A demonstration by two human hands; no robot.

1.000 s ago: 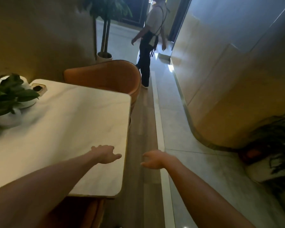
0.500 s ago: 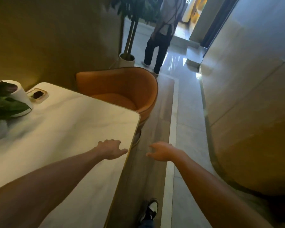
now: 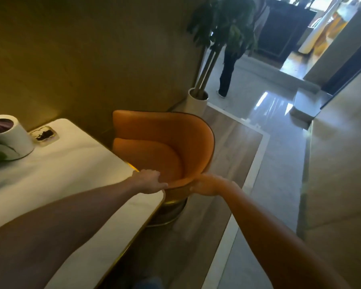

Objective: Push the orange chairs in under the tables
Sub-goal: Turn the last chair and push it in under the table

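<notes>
An orange tub chair [image 3: 167, 140] with a round gold base stands at the far end of the white marble table [image 3: 67, 176], its seat partly past the table's corner. My left hand [image 3: 149, 181] lies on the near rim of the chair's backrest, right at the table's corner, fingers curled over it. My right hand [image 3: 204, 184] grips the same rim a little to the right, thumb side under the edge. Both forearms reach in from the bottom of the frame.
A white pot [image 3: 10, 136] with a green plant and an inset socket plate [image 3: 44, 133] sit on the table. A tall potted tree [image 3: 198, 99] stands behind the chair by the wall. A person [image 3: 227, 65] walks away down the tiled corridor. A beige wall runs along the right.
I have stepped forward along the table. Both hands moved from hovering by the table's edge onto the chair's rim. The person walked farther off, behind the tree.
</notes>
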